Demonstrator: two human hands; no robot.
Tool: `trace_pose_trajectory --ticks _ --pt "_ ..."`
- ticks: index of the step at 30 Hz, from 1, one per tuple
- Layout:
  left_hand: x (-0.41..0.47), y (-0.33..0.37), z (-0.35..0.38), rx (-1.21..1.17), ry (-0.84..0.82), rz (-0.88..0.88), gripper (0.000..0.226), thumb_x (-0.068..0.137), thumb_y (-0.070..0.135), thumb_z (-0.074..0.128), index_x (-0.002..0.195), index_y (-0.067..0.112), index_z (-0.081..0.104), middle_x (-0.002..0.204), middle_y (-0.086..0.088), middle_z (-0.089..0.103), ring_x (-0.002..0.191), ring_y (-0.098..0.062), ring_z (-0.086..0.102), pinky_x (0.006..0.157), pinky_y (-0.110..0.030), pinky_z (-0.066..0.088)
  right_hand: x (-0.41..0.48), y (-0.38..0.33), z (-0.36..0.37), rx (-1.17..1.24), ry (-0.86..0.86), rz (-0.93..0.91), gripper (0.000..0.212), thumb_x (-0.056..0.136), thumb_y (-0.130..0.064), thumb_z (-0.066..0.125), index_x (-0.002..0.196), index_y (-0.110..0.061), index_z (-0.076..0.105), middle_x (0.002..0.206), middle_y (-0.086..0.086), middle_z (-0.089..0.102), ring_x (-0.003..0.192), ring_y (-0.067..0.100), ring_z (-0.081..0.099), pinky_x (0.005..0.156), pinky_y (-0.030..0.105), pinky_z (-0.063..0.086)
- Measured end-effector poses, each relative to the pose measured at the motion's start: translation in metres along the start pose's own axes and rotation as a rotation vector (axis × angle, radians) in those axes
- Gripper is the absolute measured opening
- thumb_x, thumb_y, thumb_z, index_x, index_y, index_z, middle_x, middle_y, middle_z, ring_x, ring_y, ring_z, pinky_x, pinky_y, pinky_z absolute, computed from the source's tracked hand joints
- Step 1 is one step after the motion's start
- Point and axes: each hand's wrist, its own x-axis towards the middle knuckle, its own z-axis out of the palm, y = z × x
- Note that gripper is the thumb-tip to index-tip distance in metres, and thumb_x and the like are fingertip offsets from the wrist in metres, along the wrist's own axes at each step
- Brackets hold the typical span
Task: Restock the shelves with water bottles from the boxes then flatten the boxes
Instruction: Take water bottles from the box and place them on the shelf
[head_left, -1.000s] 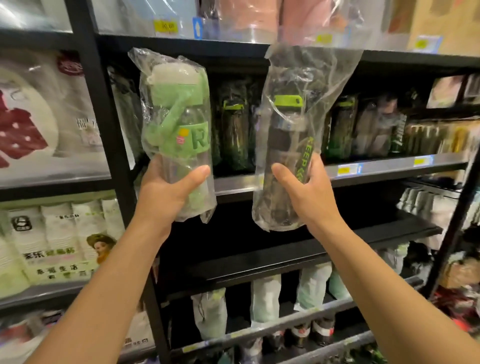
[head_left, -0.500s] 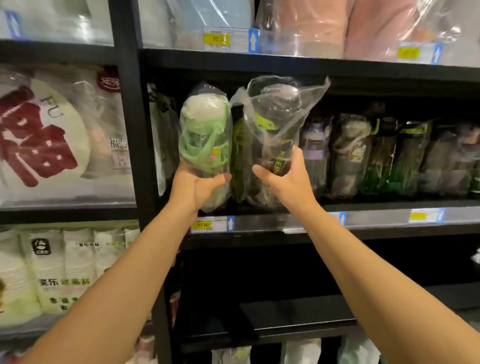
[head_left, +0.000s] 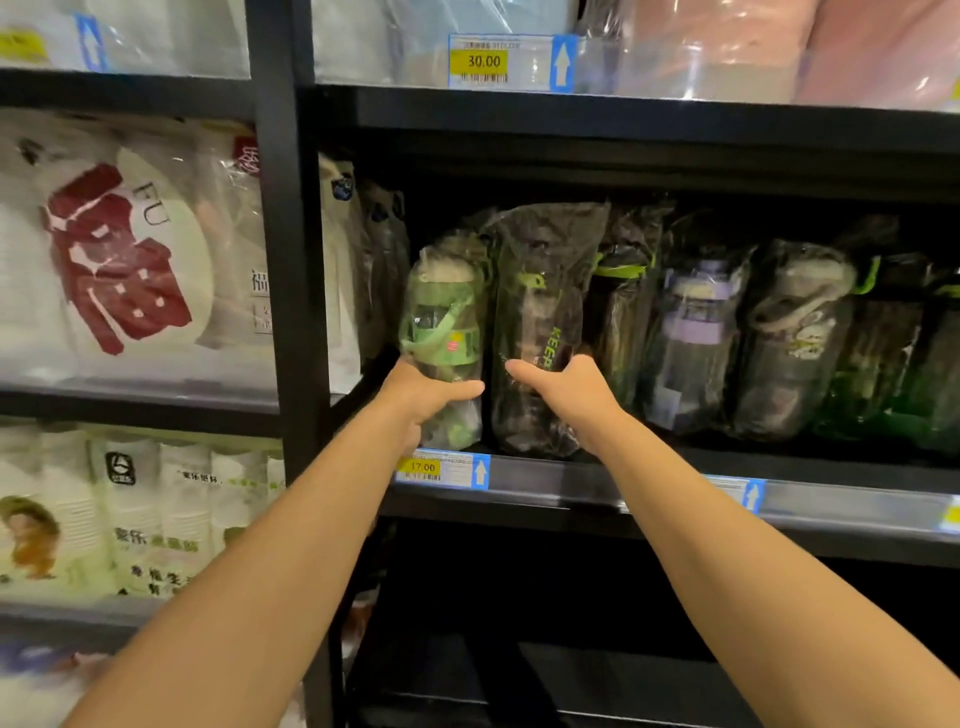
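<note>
Shelf (head_left: 571, 483) now bears both btls, L fingers (head_left: 457, 387) grip green btl (head_left: 447, 322), R fingers (head_left: 524, 371) grip dark btl (head_left: 540, 312)

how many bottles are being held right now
2: a green bottle in the left hand and a dark bottle beside it in the right hand; no others held.

l hand (head_left: 423, 397) grips green bottle (head_left: 444, 322), r hand (head_left: 569, 395) dark bottle (head_left: 540, 312), both on shelf (head_left: 571, 480).

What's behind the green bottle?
Above the green bottle, held by the left hand, only dark shelf interior shows. Directly behind is hidden by the bottle.
</note>
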Motion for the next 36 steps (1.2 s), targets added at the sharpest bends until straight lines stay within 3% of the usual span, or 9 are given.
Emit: trace_pose_trajectory --ticks 3,9,11,16,20,23,28,31,36 --pt "0.0 0.002 0.001 0.026 -0.003 -0.007 0.092 0.064 0.023 0.1 0.144 0.019 0.054 0.136 -0.002 0.065 0.129 -0.023 0.058 0.111 -0.045 0.047 0.002 0.002 0.001 -0.033 0.011 0.024 0.112 0.077 -0.065 0.08 0.153 0.0 0.03 0.137 0.006 0.048 0.112 0.024 0.05 0.083 0.037 0.042" --pt "-0.013 0.009 -0.001 0.116 -0.003 -0.046 0.118 0.064 0.039 0.099 0.158 0.015 0.033 0.158 -0.006 0.045 0.144 -0.027 0.044 0.116 -0.047 0.043 -0.005 -0.002 -0.002 -0.131 0.015 0.022 0.115 0.076 -0.07 0.078 0.153 0.0 0.029 0.148 0.011 0.047 0.117 0.025 0.052 0.089 0.04 0.048" --pt "-0.017 0.012 -0.004 0.166 0.011 0.0 0.115 0.069 0.044 0.095 0.159 0.014 0.03 0.158 -0.005 0.044 0.142 -0.026 0.046 0.112 -0.041 0.045 -0.01 -0.006 -0.004 -0.166 0.014 0.026 0.118 0.076 -0.071 0.077 0.156 -0.001 0.024 0.154 0.012 0.044 0.131 0.03 0.051 0.099 0.043 0.049" --pt "-0.041 0.026 -0.017 0.414 0.082 0.093 0.102 0.085 0.052 0.077 0.158 0.01 0.02 0.155 -0.011 0.044 0.136 -0.032 0.049 0.092 -0.038 0.044 -0.029 -0.016 -0.013 -0.281 0.05 0.016 0.124 0.08 -0.075 0.07 0.162 -0.008 0.006 0.167 0.011 0.025 0.146 0.033 0.039 0.102 0.04 0.042" --pt "-0.069 0.031 -0.028 0.551 0.094 0.169 0.098 0.09 0.051 0.07 0.16 0.009 0.015 0.159 -0.014 0.038 0.138 -0.037 0.046 0.103 -0.044 0.044 -0.053 -0.021 -0.016 -0.314 0.095 0.037 0.126 0.081 -0.074 0.069 0.164 -0.012 -0.003 0.171 0.006 0.018 0.152 0.031 0.031 0.114 0.042 0.036" --pt "-0.092 0.031 -0.037 0.66 0.08 0.245 0.092 0.092 0.053 0.067 0.158 0.009 0.02 0.158 -0.014 0.038 0.139 -0.038 0.044 0.109 -0.049 0.043 -0.075 -0.027 -0.015 -0.388 0.135 0.045 0.118 0.085 -0.07 0.068 0.164 -0.012 0.003 0.168 0.009 0.027 0.148 0.032 0.036 0.116 0.045 0.039" --pt "-0.134 0.021 -0.048 0.886 0.036 0.38 0.069 0.096 0.053 0.06 0.148 0.013 0.039 0.146 -0.01 0.047 0.132 -0.035 0.046 0.094 -0.046 0.043 -0.131 -0.027 -0.011 -0.746 0.196 -0.023 0.087 0.095 -0.063 0.058 0.155 -0.007 0.029 0.152 0.014 0.042 0.139 0.038 0.04 0.102 0.048 0.041" --pt "-0.169 -0.002 -0.056 1.003 0.033 0.441 0.059 0.097 0.048 0.059 0.143 0.013 0.046 0.14 -0.01 0.053 0.126 -0.035 0.048 0.091 -0.046 0.046 -0.175 -0.014 -0.012 -0.954 0.2 -0.086 0.079 0.099 -0.058 0.055 0.154 -0.006 0.033 0.149 0.017 0.043 0.135 0.041 0.04 0.103 0.048 0.041" --pt "-0.235 -0.062 -0.075 1.117 0.042 0.433 0.062 0.097 0.052 0.058 0.146 0.017 0.046 0.14 -0.008 0.057 0.127 -0.035 0.051 0.096 -0.047 0.048 -0.26 0.03 -0.009 -1.146 0.173 -0.141 0.072 0.098 -0.057 0.052 0.149 -0.006 0.043 0.146 0.016 0.049 0.126 0.04 0.049 0.099 0.048 0.044"
